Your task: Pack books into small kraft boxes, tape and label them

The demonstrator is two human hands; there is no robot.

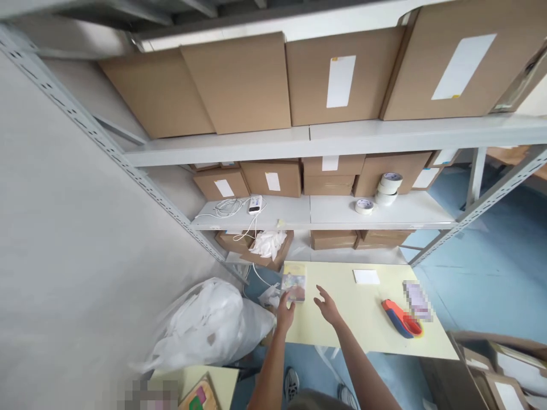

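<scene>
My left hand [285,310] grips the near edge of a small colourful packet [294,283] that lies at the left end of a pale yellow table [363,330]. My right hand [327,306] hovers just right of it over the table top, fingers spread, holding nothing. Both forearms reach up from the bottom of the view.
A red and blue tape dispenser [400,318] and a white card [366,277] lie on the table. Grey shelving [342,139] behind holds cardboard boxes, tape rolls [387,189] and a white cable [228,208]. A white plastic bag [209,324] sits left; open boxes [499,370] sit right.
</scene>
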